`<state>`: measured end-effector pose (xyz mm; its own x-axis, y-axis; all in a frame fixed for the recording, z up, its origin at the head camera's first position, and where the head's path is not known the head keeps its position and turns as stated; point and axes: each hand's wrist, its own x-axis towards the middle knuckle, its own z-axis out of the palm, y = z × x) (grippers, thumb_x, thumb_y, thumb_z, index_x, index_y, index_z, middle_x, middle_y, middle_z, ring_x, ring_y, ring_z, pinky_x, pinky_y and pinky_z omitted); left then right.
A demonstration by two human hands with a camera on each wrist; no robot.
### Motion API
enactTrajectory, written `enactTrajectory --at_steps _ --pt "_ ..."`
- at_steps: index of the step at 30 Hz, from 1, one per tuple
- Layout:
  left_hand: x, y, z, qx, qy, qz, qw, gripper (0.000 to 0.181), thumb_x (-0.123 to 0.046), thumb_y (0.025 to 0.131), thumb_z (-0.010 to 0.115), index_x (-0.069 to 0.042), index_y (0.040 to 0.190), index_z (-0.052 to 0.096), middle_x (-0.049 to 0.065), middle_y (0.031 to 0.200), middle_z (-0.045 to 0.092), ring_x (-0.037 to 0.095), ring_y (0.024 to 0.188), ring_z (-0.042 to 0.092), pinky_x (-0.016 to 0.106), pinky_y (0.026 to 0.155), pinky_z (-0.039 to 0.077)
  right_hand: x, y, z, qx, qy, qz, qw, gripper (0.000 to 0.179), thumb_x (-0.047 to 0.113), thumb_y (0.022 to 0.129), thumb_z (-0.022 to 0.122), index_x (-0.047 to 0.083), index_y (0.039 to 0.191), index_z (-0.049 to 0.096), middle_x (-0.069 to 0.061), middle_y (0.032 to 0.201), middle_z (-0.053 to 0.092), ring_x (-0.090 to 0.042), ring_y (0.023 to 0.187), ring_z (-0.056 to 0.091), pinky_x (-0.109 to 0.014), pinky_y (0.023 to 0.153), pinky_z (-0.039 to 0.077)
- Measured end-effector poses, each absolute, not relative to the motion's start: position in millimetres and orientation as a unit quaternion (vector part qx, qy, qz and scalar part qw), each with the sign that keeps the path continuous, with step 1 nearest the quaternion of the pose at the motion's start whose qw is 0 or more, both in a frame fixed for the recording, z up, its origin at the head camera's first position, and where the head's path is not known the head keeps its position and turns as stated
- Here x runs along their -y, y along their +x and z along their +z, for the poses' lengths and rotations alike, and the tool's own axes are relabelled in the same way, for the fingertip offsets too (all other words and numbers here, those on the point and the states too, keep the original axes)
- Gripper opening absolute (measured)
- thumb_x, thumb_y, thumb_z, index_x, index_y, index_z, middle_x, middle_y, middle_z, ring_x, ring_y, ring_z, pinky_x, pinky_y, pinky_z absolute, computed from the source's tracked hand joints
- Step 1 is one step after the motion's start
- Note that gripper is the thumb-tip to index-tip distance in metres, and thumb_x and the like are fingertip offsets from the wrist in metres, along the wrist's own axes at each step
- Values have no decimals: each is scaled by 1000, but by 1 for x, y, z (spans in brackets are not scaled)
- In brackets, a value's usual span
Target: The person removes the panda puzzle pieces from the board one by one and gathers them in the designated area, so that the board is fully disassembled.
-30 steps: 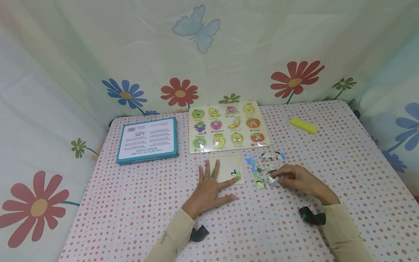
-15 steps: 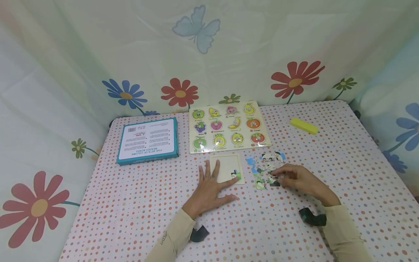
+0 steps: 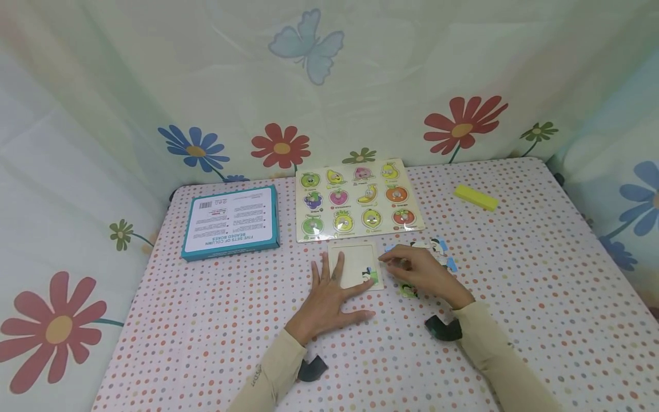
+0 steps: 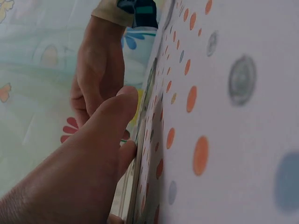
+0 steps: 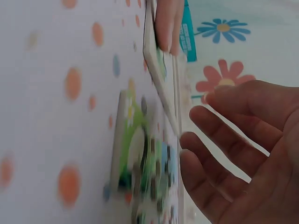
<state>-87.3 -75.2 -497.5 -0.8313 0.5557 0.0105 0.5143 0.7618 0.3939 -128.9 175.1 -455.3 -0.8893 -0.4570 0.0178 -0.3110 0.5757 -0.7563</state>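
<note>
My left hand (image 3: 326, 300) lies with fingers spread on a small square puzzle tray (image 3: 355, 247), fingertips over its left part and lower right corner. One printed piece (image 3: 374, 277), green, black and white, sits in that corner of the tray. My right hand (image 3: 419, 272) is just right of the tray, fingers bent and fingertips close to its right edge. In the right wrist view the right fingers (image 5: 205, 121) are bent; I cannot tell whether they hold a piece. Loose panda puzzle pieces (image 3: 440, 249) lie beneath and behind the right hand, partly hidden by it.
A fruit puzzle board (image 3: 360, 200) lies behind the tray. To its left is a teal and white box (image 3: 230, 222), and to its right a yellow block (image 3: 476, 197). A dotted cloth (image 3: 206, 343) covers the table, with flowered curtains around it.
My right hand has moved left from the right side of the loose pieces to the tray's right edge, now covering several pieces. The left hand stays on the tray.
</note>
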Motion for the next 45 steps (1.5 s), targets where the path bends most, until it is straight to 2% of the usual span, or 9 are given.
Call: enactTrajectory --at_steps 5,11,18,23,29,35,45 --pt "75 -87 -498 -938 284 191 61 65 -78 81 46 -52 140 36 25 158 -1 54 138 -14 69 108 -7 -158 -137 -455 -885 -230 -396 90 23 6 91 63 7 113 69 -3 104 66 -15 89 57 -34 76 50" --pt "75 -87 -498 -938 285 187 62 65 -77 82 45 -51 140 36 25 157 -2 55 137 -14 69 107 -8 -149 -140 -461 -882 -247 -387 107 21 3 90 62 4 109 70 -2 102 65 -12 81 52 -29 71 47" --pt "75 -87 -498 -937 289 184 61 64 -77 82 45 -52 140 35 26 157 -1 55 137 -14 70 107 -7 -145 -136 -463 -890 -247 -367 107 20 3 90 62 4 107 71 -1 102 62 -11 83 54 -29 73 48" --pt "79 -89 -493 -932 272 226 82 60 -73 85 46 -53 140 35 22 158 1 49 141 -12 65 110 -6 -145 -134 -464 -892 -247 -364 102 21 1 88 62 5 106 72 0 100 61 -11 84 54 -28 73 49" --pt "87 -97 -492 -942 251 220 48 57 -58 92 51 -42 145 36 15 160 9 44 145 2 62 113 7 -144 -134 -465 -895 -248 -358 98 20 2 88 63 6 105 73 1 100 61 -11 84 53 -28 72 48" --pt "92 -102 -497 -958 228 173 32 65 -60 91 51 -31 148 38 10 160 14 43 145 1 65 112 3 -143 -132 -464 -898 -247 -349 100 18 3 89 63 6 103 74 2 100 60 -10 84 52 -27 72 47" --pt "91 -104 -497 -961 217 172 16 65 -64 90 49 -32 146 41 7 160 18 43 145 3 66 111 2 -141 -134 -461 -897 -256 -346 105 16 5 89 65 5 103 72 0 101 58 -12 85 52 -30 74 46"
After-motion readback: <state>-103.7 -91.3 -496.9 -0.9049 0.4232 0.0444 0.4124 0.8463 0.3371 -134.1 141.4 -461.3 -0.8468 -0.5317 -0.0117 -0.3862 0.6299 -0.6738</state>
